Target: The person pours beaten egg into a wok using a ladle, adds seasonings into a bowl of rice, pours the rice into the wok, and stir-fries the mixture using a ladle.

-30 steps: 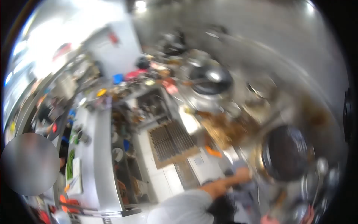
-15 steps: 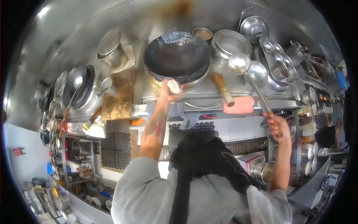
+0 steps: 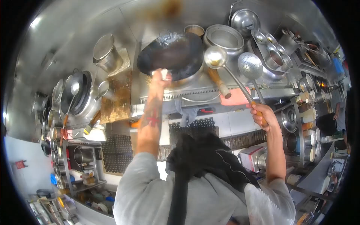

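Note:
My left hand [image 3: 161, 78] is closed round a folded white cloth [image 3: 160, 74] at the near rim of a large dark wok [image 3: 170, 56]. The wok sits over a burner on the steel stove, and its inside looks dark and bare. In my right hand [image 3: 263, 116] is the wooden handle of a long ladle [image 3: 215, 57], its round bowl raised just right of the wok. Beside it is a perforated skimmer [image 3: 250, 65], whose handle runs down behind my right hand. Below the ladle bowl lies a bamboo wok brush [image 3: 219, 83].
A pink cloth [image 3: 238, 97] lies at the stove's front edge. Behind stand a large steel pot [image 3: 224, 39] and a small pot [image 3: 194, 30]. Right of them is a tray of steel containers [image 3: 273, 50]. A second wok [image 3: 77, 93] and a stained board [image 3: 115, 101] are at left.
The ladle has swung left, toward the wok, with my right hand moving left and up. My left hand stays at the wok's rim with the cloth. The whole view has shifted slightly.

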